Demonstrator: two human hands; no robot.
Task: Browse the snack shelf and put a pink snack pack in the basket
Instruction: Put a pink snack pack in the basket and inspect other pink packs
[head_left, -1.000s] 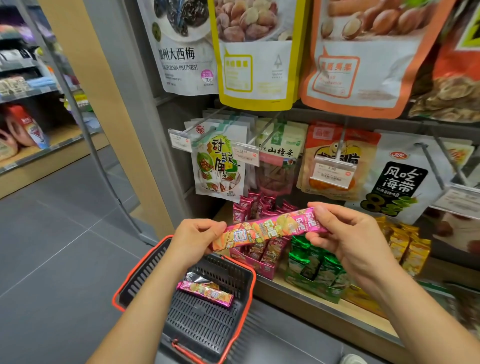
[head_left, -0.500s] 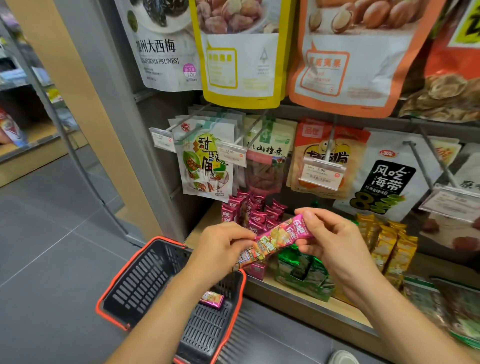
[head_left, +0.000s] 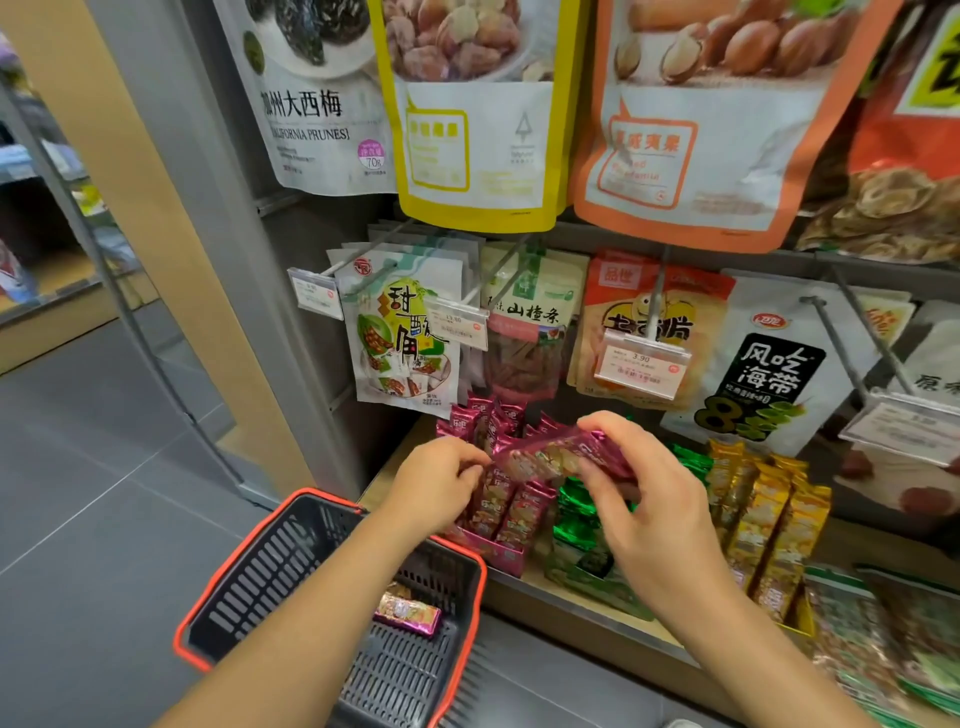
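Above shelf (head_left: 649, 631): left hand (head_left: 441, 483), right hand (head_left: 644, 499) pinch pink snack pack (head_left: 545, 457) ends; pack picked, likely next: lower into basket (head_left: 332, 499).

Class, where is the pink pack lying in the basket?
Head view, lower centre: the pack lies on the basket floor, near its right wall.

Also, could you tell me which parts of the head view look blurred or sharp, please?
Head view: the pink snack pack is motion-smeared, its print unreadable; the price tag reading 3.90 is sharp; the bottom-right packets blur.
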